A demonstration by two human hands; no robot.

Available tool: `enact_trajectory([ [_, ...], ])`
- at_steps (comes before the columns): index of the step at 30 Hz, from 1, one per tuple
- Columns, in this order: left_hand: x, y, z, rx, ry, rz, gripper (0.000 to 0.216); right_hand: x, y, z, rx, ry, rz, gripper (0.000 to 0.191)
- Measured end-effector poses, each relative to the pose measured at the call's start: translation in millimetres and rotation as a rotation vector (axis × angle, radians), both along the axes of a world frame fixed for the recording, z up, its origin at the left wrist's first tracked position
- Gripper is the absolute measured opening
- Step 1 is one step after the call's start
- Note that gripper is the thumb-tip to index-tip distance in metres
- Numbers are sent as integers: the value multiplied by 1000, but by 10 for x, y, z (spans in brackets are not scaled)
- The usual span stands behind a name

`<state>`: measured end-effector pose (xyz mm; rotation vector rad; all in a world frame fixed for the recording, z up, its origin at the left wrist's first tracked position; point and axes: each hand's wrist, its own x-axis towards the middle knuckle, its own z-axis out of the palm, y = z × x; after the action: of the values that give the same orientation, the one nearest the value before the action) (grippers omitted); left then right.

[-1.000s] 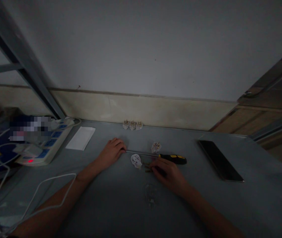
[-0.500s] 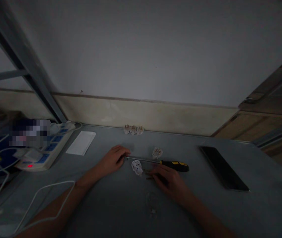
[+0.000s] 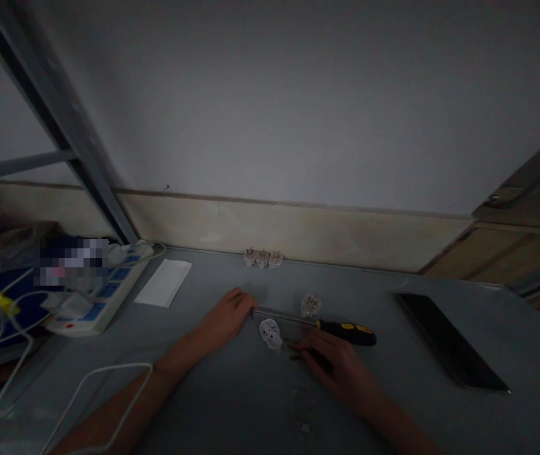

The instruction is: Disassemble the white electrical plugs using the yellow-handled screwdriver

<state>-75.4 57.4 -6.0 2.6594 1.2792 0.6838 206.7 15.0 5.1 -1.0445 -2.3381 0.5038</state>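
Left hand (image 3: 226, 316) curled at screwdriver (image 3: 346, 331) tip, right hand (image 3: 341, 368) over small parts (image 3: 293, 346) beside plug (image 3: 270, 333); grips unclear

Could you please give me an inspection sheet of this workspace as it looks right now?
Surface: grey table, dimly lit.
Things in hand: screwdriver lying flat; white plug plate beside its shaft; small parts by the right hand, too dark to identify.
Clutter: phone, white paper, loose plug piece, three plug pieces by the wall.
Hands: left hand at the screwdriver's tip; right near its handle.
Cables: white cable; power strip, red light on.
Surroundings: metal frame.
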Motion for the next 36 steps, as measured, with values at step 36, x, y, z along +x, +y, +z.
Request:
enact_trajectory([
  [36, 718, -988, 48, -418, -122, -68, 57, 27, -7, -16, 28, -23, 82, 15],
])
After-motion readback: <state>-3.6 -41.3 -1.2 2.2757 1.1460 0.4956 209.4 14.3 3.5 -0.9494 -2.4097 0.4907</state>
